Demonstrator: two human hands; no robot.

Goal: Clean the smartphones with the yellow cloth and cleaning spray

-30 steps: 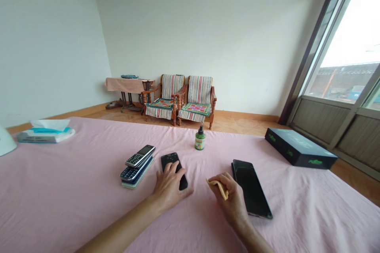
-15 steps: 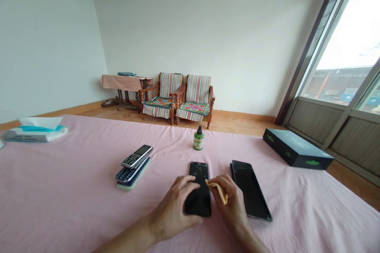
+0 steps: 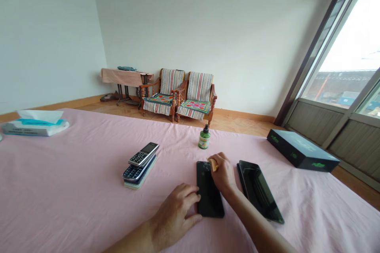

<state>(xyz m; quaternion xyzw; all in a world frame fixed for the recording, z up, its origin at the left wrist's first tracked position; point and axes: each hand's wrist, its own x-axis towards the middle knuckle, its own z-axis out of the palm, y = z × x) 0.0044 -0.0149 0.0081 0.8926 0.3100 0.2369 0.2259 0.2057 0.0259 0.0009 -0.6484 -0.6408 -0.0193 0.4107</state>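
A black smartphone [image 3: 209, 197] lies face up on the pink cloth, with pale droplets or smudges near its top. My left hand [image 3: 178, 209] rests at its left edge, fingertips touching the side, fingers and thumb apart. Bunched in my right hand [image 3: 223, 174] is a small tan cleaning cloth [image 3: 213, 164], pressed at the phone's upper right part. Just beyond stands a green spray bottle [image 3: 204, 139] with a black top. To the right of my right forearm, a larger black tablet [image 3: 261, 191] lies on another dark item, mostly hidden beneath it.
Keypad phones [image 3: 144, 155] are stacked on the left. A tissue pack [image 3: 35, 126] lies at the far left, a black box [image 3: 303, 150] at the right. The pink cloth [image 3: 74, 189] covers the surface; two chairs [image 3: 194, 99] stand beyond its edge.
My right hand has moved away from me, up the phone's right side, carrying the cloth. My left hand has drawn back to the phone's left edge. The view has shifted slightly.
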